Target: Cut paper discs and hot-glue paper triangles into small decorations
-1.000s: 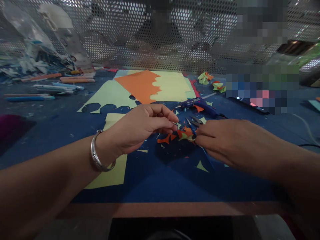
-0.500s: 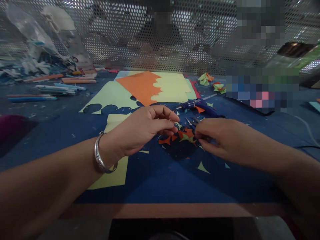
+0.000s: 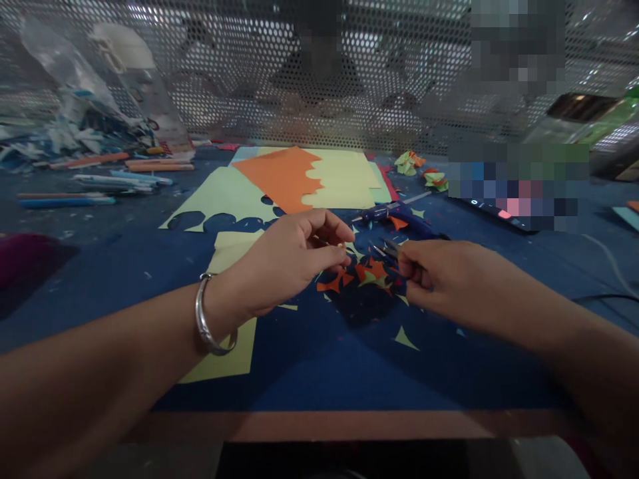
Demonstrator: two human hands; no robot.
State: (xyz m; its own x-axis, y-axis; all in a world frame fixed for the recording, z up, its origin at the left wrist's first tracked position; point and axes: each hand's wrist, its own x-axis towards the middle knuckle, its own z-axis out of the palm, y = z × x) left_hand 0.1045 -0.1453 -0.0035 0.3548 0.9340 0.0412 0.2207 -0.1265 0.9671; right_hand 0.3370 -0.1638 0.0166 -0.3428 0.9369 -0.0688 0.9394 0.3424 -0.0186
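Observation:
My left hand, with a silver bangle at the wrist, is closed in a pinch over the table. A tiny pale bit shows at its fingertips, too small to name. To the right, my right hand is closed around a pair of scissors; the narrow blades point left, slightly apart, and the handles are hidden in the fist. Orange and pale green paper scraps lie between and below the hands. Under my left forearm rests a pale yellow paper sheet.
Beyond the hands lie a cut orange sheet, a pale green sheet with round cutouts, and a blue glue gun. Crumpled paper pieces and a phone are at right. Pens and a bottle stand left.
My right hand has shifted slightly right, with the scissors still in it. My left hand keeps its pinch almost in place. The whole view has moved a little.

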